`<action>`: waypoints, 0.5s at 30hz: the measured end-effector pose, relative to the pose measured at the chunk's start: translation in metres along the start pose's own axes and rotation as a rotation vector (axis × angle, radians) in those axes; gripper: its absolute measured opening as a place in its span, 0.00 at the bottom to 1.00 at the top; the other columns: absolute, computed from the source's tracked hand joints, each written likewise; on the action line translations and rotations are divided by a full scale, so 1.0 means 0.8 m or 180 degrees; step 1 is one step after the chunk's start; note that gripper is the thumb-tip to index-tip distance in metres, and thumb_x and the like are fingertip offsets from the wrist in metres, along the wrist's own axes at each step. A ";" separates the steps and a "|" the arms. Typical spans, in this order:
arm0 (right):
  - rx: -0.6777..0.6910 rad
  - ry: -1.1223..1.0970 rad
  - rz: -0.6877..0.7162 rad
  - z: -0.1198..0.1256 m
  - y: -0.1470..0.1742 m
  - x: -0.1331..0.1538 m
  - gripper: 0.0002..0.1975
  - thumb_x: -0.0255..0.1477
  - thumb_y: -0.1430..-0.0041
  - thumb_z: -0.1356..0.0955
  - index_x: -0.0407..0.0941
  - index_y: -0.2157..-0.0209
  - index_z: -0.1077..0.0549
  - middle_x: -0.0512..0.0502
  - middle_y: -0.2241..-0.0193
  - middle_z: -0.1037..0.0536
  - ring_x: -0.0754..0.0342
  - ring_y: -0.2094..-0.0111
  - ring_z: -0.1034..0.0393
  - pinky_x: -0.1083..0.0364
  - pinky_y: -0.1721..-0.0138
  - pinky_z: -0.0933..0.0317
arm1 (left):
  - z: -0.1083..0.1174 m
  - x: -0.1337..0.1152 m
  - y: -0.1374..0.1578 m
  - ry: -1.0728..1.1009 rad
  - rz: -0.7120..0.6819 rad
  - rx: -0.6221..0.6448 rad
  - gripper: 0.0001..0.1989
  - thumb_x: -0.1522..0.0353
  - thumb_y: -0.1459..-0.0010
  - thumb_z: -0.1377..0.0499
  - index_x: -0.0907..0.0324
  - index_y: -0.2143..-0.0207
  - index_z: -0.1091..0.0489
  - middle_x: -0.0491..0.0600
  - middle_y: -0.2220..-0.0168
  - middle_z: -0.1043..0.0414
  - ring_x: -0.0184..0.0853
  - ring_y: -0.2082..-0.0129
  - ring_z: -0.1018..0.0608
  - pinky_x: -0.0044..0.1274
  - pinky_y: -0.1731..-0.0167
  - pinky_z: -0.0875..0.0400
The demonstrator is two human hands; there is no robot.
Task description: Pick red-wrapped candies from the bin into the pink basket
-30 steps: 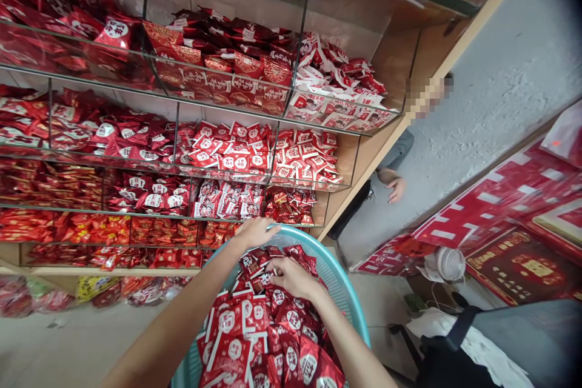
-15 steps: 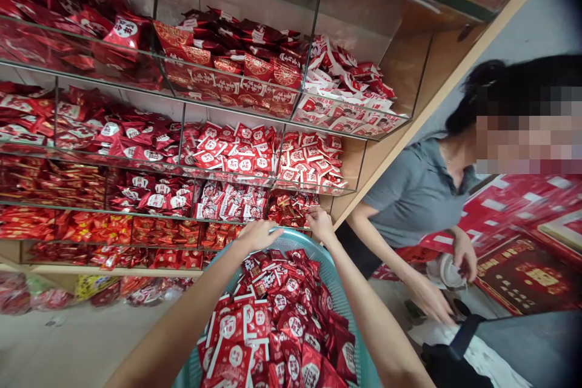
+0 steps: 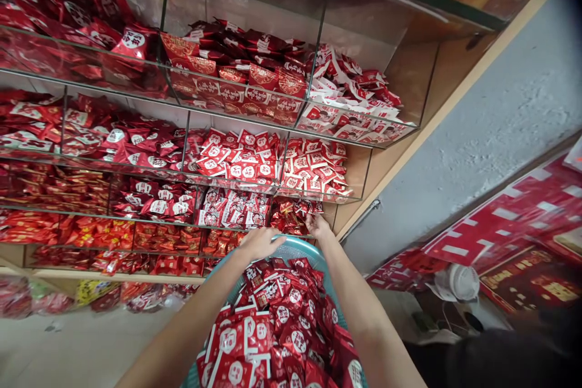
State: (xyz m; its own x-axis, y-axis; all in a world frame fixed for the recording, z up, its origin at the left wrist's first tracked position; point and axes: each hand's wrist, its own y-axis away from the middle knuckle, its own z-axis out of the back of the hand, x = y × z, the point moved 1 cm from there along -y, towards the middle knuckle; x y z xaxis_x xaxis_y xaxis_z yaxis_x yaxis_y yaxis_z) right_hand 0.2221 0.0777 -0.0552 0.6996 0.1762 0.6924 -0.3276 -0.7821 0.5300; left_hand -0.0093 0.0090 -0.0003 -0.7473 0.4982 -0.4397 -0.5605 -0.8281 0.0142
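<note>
A teal plastic basket (image 3: 297,247) heaped with small red and white snack packets (image 3: 273,327) sits low in the middle of the view. My left hand (image 3: 260,242) grips the basket's far rim. My right hand (image 3: 318,226) reaches past the rim to the front edge of a glass shelf bin of dark red packets (image 3: 291,216). Its fingers are closed around a red packet (image 3: 313,208) at that bin. Both of my forearms run up from the bottom edge on either side of the basket.
Tiered glass shelves (image 3: 191,115) with dividers hold several bins of red packets, up to the wooden side panel (image 3: 400,151). A grey wall (image 3: 491,115) is to the right. Red printed sheets (image 3: 500,218) and a white fan (image 3: 457,282) lie lower right.
My right hand left the basket's packets and went up to the shelf bin. A person in a grey shirt bent in at the right half a second ago and is now out of view.
</note>
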 end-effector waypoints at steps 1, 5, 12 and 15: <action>-0.0063 -0.0026 -0.0003 0.000 -0.002 0.000 0.16 0.33 0.40 0.36 0.42 0.52 0.35 0.43 0.54 0.31 0.52 0.58 0.32 0.48 0.60 0.34 | 0.000 0.000 0.000 0.0000 -0.0006 -0.0013 0.28 0.48 0.42 0.62 0.48 0.52 0.31 0.48 0.53 0.28 0.46 0.54 0.27 0.36 0.55 0.34; -0.0227 -0.0093 -0.0012 -0.001 -0.008 0.000 0.16 0.33 0.40 0.36 0.42 0.52 0.34 0.43 0.55 0.31 0.52 0.59 0.32 0.48 0.60 0.34 | -0.001 0.000 0.000 -0.0013 -0.0028 -0.0026 0.28 0.48 0.42 0.62 0.49 0.53 0.31 0.48 0.54 0.27 0.47 0.54 0.26 0.37 0.56 0.34; -0.0258 -0.0139 0.0061 -0.008 -0.015 0.003 0.16 0.33 0.40 0.36 0.42 0.52 0.34 0.43 0.55 0.31 0.52 0.59 0.32 0.48 0.60 0.34 | -0.003 0.002 -0.001 -0.0045 -0.0006 -0.0027 0.28 0.48 0.42 0.62 0.48 0.52 0.31 0.48 0.54 0.27 0.46 0.54 0.27 0.35 0.55 0.34; -0.0284 -0.0130 0.0074 -0.008 -0.016 0.003 0.15 0.33 0.40 0.36 0.42 0.52 0.34 0.43 0.55 0.31 0.52 0.59 0.32 0.49 0.60 0.34 | -0.003 0.002 -0.001 -0.0035 -0.0013 -0.0037 0.29 0.48 0.42 0.63 0.48 0.52 0.32 0.48 0.55 0.27 0.45 0.54 0.26 0.35 0.55 0.34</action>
State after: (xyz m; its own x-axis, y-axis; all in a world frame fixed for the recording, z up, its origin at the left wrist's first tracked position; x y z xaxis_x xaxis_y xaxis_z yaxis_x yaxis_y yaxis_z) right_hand 0.2240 0.0925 -0.0571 0.7159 0.1324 0.6855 -0.3982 -0.7290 0.5567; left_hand -0.0092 0.0098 -0.0033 -0.7488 0.5045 -0.4299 -0.5595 -0.8288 0.0020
